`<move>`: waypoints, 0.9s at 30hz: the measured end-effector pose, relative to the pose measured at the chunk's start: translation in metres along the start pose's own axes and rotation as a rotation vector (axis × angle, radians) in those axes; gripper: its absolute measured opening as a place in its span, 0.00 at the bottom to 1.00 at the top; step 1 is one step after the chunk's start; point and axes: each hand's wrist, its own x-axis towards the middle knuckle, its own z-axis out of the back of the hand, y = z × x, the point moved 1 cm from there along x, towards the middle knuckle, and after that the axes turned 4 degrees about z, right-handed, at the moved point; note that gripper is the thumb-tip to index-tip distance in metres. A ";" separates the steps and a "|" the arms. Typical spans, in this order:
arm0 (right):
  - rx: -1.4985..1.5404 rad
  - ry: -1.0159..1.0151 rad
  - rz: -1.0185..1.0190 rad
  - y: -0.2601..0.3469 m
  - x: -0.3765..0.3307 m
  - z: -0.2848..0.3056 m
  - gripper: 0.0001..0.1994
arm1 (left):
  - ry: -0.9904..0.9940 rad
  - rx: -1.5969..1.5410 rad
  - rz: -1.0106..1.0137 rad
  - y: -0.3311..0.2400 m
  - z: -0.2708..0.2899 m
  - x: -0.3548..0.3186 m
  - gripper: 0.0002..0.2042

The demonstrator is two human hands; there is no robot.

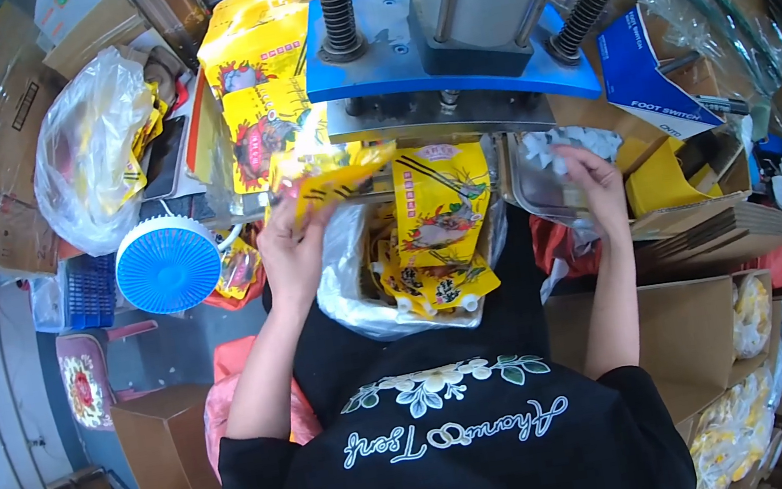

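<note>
Yellow pouch [341,181] pinched by left hand [296,243], mid-frame | right hand [596,181] curled over clear bin [542,191], hold unclear | pickup apparently underway; steady pouch likely needed next

From my end, I have the press [489,88] ahead and the lined bin [340,298] before it, pouches [443,206] inside, between the left hand [296,249] and right hand [592,184]; left of these, the fan [169,265] stands before a plastic bag [81,164], while the tray [550,190] lies by the right hand, stacked cardboard [714,239] farther right
</note>
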 end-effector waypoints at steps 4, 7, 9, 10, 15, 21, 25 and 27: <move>-0.049 0.123 0.094 0.041 -0.010 -0.053 0.13 | -0.089 -0.189 -0.031 -0.006 -0.006 -0.011 0.08; -0.114 0.133 0.240 0.057 -0.014 -0.070 0.14 | -0.459 -0.231 -0.134 -0.031 0.028 0.015 0.05; -0.142 0.146 0.285 0.058 -0.014 -0.072 0.14 | -0.607 -0.270 -0.254 -0.038 0.045 0.027 0.05; -0.140 0.132 0.260 0.052 -0.014 -0.069 0.14 | -0.629 -0.199 -0.314 -0.039 0.049 0.031 0.04; -0.188 0.610 0.193 0.056 -0.032 -0.098 0.19 | -0.273 0.403 -0.406 0.054 0.003 0.021 0.13; -0.944 1.274 -0.102 -0.114 -0.069 -0.187 0.28 | -0.090 0.367 -0.274 0.041 -0.004 0.013 0.18; -1.156 0.932 -0.056 -0.169 -0.089 -0.216 0.23 | -0.094 0.338 -0.257 0.036 -0.006 0.012 0.15; -0.836 0.388 0.013 -0.188 -0.077 -0.220 0.17 | -0.102 0.345 -0.259 0.028 -0.009 0.014 0.14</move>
